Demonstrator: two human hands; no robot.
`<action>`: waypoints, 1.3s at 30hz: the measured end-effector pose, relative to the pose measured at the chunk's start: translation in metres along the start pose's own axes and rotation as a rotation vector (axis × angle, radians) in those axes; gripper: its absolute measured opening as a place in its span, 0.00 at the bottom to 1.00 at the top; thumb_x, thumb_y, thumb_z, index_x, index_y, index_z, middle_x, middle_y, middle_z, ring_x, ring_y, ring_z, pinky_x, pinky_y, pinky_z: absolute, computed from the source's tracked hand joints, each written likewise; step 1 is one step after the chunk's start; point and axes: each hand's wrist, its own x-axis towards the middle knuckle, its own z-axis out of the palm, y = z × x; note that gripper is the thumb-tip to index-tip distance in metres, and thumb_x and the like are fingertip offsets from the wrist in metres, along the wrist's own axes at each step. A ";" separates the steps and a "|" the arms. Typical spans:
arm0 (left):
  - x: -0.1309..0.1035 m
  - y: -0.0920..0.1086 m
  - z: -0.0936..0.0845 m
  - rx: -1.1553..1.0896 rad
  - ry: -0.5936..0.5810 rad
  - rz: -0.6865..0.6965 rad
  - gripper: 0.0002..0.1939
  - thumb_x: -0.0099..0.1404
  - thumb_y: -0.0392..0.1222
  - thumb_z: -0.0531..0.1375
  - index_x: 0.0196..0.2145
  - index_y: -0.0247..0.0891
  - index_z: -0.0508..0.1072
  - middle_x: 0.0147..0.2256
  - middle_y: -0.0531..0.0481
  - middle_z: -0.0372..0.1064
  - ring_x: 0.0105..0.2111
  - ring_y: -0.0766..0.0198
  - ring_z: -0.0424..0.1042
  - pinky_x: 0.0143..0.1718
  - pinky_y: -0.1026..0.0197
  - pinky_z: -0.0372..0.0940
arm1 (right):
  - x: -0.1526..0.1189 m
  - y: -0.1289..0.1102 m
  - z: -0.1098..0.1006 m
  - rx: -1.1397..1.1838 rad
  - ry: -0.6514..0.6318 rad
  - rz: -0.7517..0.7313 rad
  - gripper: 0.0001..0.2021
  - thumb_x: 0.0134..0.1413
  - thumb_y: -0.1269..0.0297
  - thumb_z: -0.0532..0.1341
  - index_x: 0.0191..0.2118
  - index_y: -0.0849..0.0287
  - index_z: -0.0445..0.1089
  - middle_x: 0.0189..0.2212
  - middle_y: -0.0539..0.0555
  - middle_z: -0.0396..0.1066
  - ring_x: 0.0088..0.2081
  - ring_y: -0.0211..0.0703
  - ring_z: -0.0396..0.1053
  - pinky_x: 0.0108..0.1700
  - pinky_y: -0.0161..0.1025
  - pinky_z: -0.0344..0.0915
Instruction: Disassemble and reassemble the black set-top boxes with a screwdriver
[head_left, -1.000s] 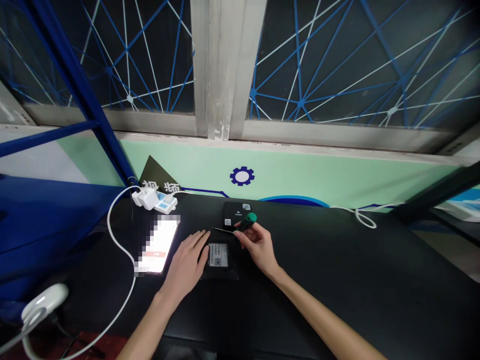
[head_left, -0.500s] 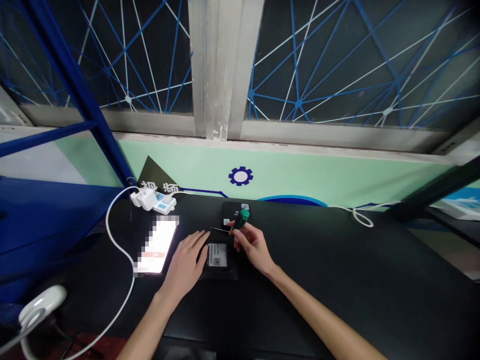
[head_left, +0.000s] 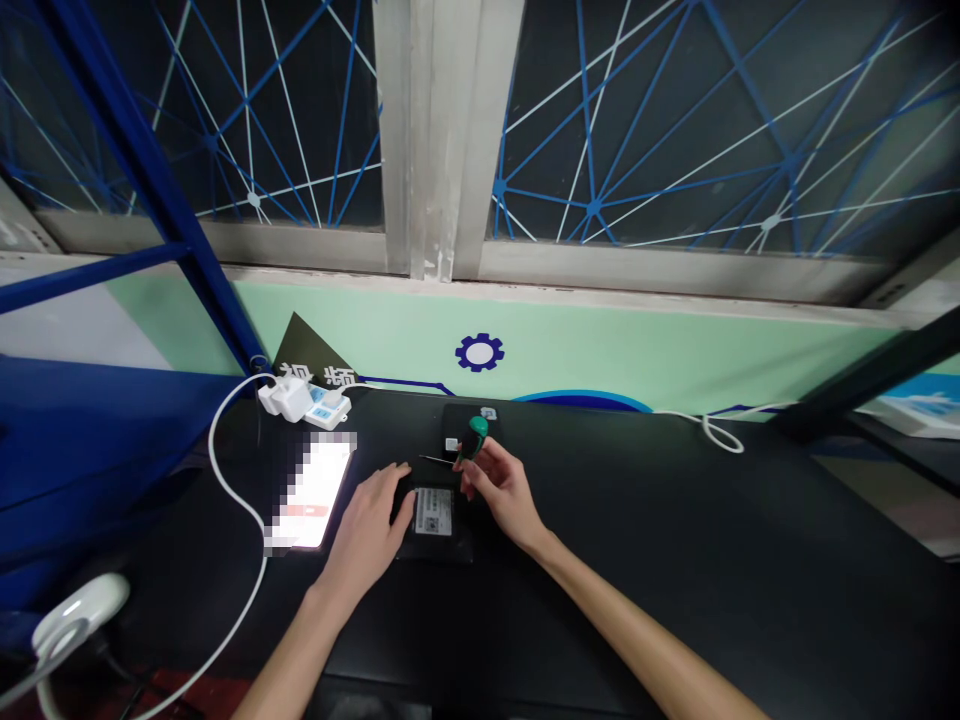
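Observation:
A screwdriver [head_left: 475,437] with a green and black handle is gripped between the thumb and fingers of my right hand [head_left: 496,480], its green end tilted up. From those fingertips a thin metal rod [head_left: 435,459] points left; whether it belongs to the screwdriver I cannot tell. Below lies a flat black device [head_left: 442,550] bearing a white printed label [head_left: 433,511]. My left hand [head_left: 373,520] rests palm down with fingers stretched, its thumb at the device's left edge. Partly behind the screwdriver is a black box [head_left: 452,420] with small white markings.
A lit phone or tablet [head_left: 315,495], partly pixelated, lies left of my left hand. Behind it sits a white power strip [head_left: 328,408] with plugs. A white cable [head_left: 213,460] loops along the left side, and another cable [head_left: 721,437] curls at the back right of the black table [head_left: 675,520].
The screwdriver handle has shifted slightly left and tilts differently in my right hand. My left hand stays at the device with its fingers a little closer together.

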 end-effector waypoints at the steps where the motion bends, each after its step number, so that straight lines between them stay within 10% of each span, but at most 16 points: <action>1: 0.000 0.000 -0.001 0.002 -0.002 0.003 0.16 0.75 0.47 0.50 0.57 0.41 0.66 0.55 0.43 0.71 0.57 0.52 0.69 0.57 0.47 0.66 | 0.000 0.000 0.001 -0.004 0.007 -0.002 0.15 0.58 0.50 0.65 0.39 0.57 0.68 0.29 0.49 0.69 0.24 0.35 0.64 0.26 0.33 0.64; 39: 0.000 0.000 -0.001 0.042 0.004 -0.006 0.18 0.75 0.46 0.51 0.58 0.41 0.66 0.55 0.42 0.71 0.57 0.50 0.69 0.56 0.46 0.68 | -0.001 0.004 0.000 -0.032 -0.070 0.026 0.16 0.62 0.47 0.61 0.41 0.56 0.65 0.31 0.52 0.75 0.24 0.37 0.67 0.24 0.33 0.62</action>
